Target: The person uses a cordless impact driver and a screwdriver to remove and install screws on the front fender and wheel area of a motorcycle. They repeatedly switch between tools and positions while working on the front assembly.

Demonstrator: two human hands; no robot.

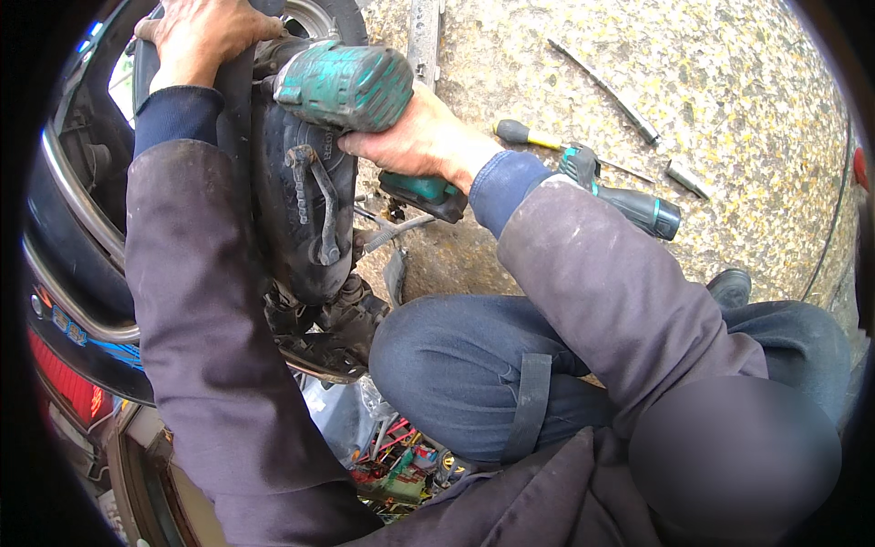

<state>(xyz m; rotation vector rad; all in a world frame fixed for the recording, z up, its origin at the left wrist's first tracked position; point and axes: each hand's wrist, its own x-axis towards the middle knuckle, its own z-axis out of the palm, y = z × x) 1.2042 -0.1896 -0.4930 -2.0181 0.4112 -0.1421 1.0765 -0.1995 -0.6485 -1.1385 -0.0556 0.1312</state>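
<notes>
My right hand [424, 135] is wrapped around the grip of a scuffed green cordless impact wrench [351, 87], its battery hanging below. The wrench's nose points left at the dark engine casing [314, 210] of a scooter, where the contact spot is hidden. A rusty kick-start lever [321, 205] sits on that casing below the wrench. My left hand [205, 38] lies spread over the black body panel [239, 114] beside the wheel [342, 18], partly cut off by the upper edge of the view.
On the speckled floor at right lie a long dark extension bar [606, 91], a yellow-and-black screwdriver [529, 135], a green-and-black flashlight-like tool [629, 202] and a metal socket [686, 179]. Mixed tools [406, 469] lie below the scooter. My bent knee [447, 365] is close beside it.
</notes>
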